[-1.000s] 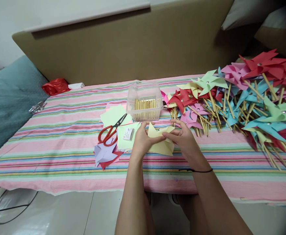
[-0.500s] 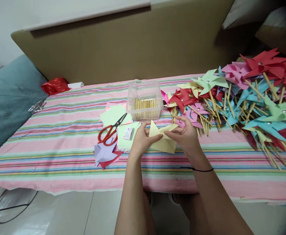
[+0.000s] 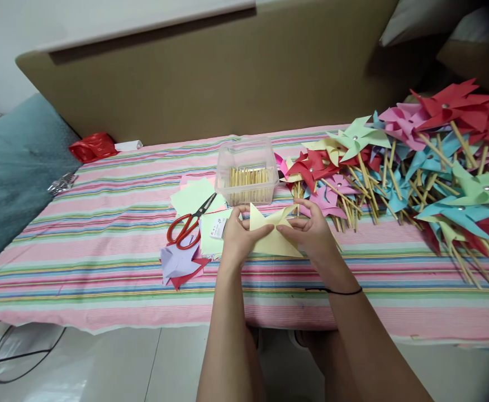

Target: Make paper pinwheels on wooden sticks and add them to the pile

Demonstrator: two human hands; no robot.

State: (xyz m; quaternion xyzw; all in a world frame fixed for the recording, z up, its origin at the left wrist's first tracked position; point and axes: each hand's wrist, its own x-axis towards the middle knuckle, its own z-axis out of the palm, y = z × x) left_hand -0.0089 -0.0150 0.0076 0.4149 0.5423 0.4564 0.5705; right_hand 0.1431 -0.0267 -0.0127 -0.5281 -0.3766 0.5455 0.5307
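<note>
Between my hands is a pale yellow sheet of paper (image 3: 275, 244), its upper edge split into points, one of them curled over at the right. My left hand (image 3: 244, 234) pinches its left part, thumb pressed on the front. My right hand (image 3: 309, 229) grips the right part the same way, and the two thumb tips nearly meet at the middle. The fingers behind the sheet are partly hidden. Just left of my left hand lies a small white box (image 3: 218, 228) on pale green paper squares (image 3: 209, 243). Red-handled scissors (image 3: 189, 224) rest beside them.
A clear plastic box (image 3: 247, 192) of short wooden sticks stands behind my hands. Finished paper pinwheels (image 3: 357, 138) on sticks are heaped at the right. Purple cut paper (image 3: 179, 261) lies by the scissors. A red plastic bag (image 3: 93, 148) sits at the far left on the striped cloth (image 3: 101, 240).
The yellow paper has turned slightly and shifted a little left. Its right point now curls over further, near my right hand's fingers. My thumbs have come closer together.
</note>
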